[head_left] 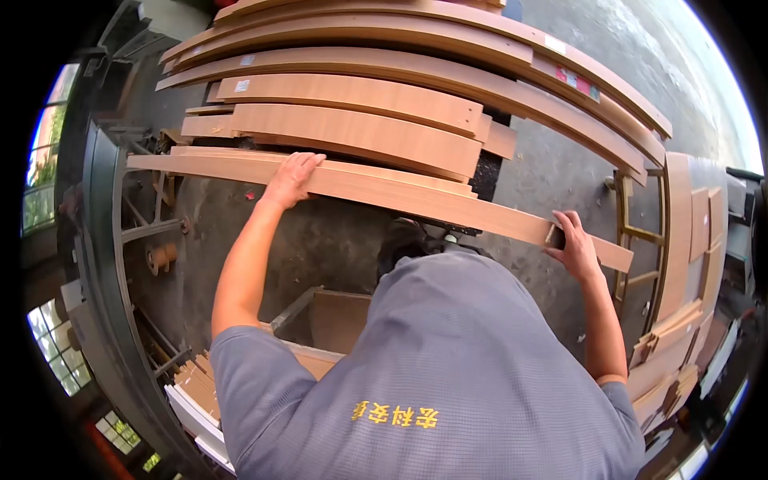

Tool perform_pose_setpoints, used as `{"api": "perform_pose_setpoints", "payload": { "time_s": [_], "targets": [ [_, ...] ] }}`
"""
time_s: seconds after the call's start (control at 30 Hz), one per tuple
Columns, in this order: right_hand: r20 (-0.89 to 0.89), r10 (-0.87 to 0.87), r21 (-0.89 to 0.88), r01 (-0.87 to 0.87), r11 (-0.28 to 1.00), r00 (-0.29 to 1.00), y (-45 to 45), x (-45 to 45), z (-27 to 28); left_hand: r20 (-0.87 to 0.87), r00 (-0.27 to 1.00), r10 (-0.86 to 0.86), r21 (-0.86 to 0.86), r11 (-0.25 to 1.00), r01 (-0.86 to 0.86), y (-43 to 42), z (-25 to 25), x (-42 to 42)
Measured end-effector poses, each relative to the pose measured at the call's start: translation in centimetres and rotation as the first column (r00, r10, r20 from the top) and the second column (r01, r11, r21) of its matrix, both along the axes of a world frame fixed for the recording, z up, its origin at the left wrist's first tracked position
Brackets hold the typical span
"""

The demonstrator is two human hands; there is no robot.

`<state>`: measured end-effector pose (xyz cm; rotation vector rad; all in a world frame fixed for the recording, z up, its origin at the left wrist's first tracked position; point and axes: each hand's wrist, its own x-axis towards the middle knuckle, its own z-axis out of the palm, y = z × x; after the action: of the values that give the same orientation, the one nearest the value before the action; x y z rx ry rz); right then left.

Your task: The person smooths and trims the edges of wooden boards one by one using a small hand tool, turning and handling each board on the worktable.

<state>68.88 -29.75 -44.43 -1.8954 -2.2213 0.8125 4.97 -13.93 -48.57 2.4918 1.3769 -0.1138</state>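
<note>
A long, narrow wood-grain board [448, 206] lies crosswise in front of me, its right end sticking out past the stack behind it. My left hand [294, 180] is closed over the board left of its middle, with the fingers lying across the top edge. Near the right end, my right hand [574, 246] grips a small dark block [558, 237] with a pale edge, held against the board. The block looks like a sanding block, but the fingers cover much of it.
Several more wood-grain boards [352, 132] lie stacked just beyond. Metal stands [640, 232] are at the right, beside a table with panels [680, 240]. A long machine or rail [112, 264] runs along the left. An open box [320, 316] stands near my left elbow.
</note>
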Motion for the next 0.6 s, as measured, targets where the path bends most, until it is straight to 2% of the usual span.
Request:
{"api": "perform_pose_setpoints", "payload": {
  "time_s": [0.07,0.13,0.2,0.23,0.43,0.6],
  "targets": [
    [0.013,-0.063,-0.045,0.063,0.997,0.998,-0.8,2.7,0.2,-0.082,0.997,0.006,0.068,0.998,-0.001,-0.4,-1.5,-0.6],
    [0.024,-0.089,-0.013,0.089,0.996,0.996,-2.0,6.2,-1.0,-0.158,0.986,0.059,0.07,0.996,-0.048,-0.8,-0.6,0.3],
    [0.009,-0.044,-0.004,0.044,0.999,0.999,-2.1,8.6,-0.2,-0.187,0.98,0.07,0.093,0.994,-0.053,-1.0,-0.6,0.5],
    [0.06,-0.026,0.036,0.023,0.999,0.998,-1.9,9.1,0.3,-0.177,0.983,0.056,0.084,0.996,-0.041,-0.9,-0.7,0.2],
    [0.139,0.035,0.025,-0.038,0.999,0.99,-2.3,12.8,-0.3,-0.185,0.98,0.066,0.026,0.998,-0.062,-0.4,-1.4,-0.5],
    [0.138,0.089,-0.036,-0.084,0.996,0.986,-0.6,9.5,-0.7,-0.151,0.986,0.066,0.02,0.998,-0.064,-0.5,-1.4,-0.4]
  ]
}}
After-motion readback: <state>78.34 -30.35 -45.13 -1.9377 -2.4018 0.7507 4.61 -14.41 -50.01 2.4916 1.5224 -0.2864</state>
